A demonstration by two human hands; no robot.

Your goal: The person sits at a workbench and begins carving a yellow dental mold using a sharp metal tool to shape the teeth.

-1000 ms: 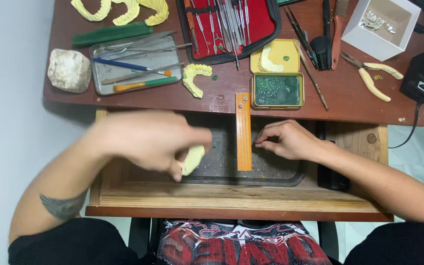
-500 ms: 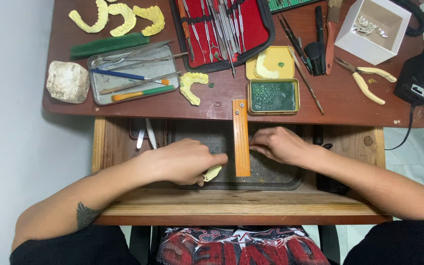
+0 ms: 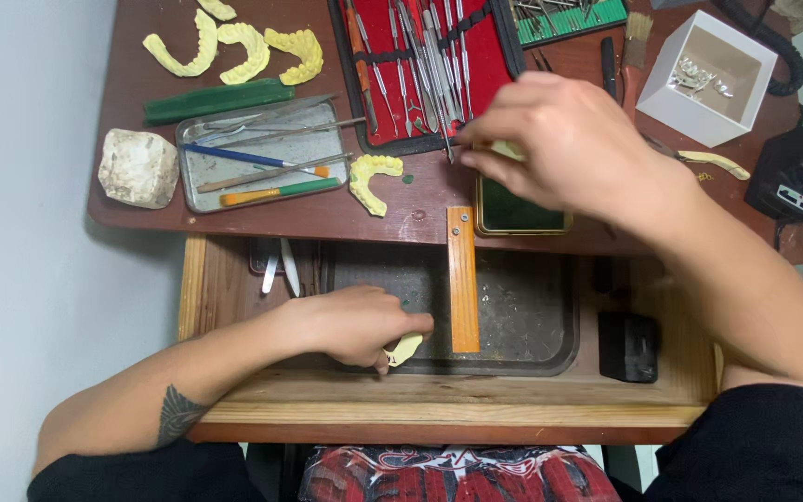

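My left hand rests in the open drawer over a dark metal tray and grips a small yellow dental cast at its fingertips. An orange wooden peg juts from the desk edge just right of that hand. My right hand is up over the desk, above a green tin, with its fingertips at the lower edge of a red instrument case. A bit of yellow shows under those fingers; whether they hold anything is hidden.
Another yellow cast lies on the desk, and three more at the back left. A metal tray of hand tools, a white stone, a white box and a black block in the drawer stand around.
My right hand has left the drawer and risen to the desk over the green tin, near the instrument case. My left hand stays in the drawer with the cast.
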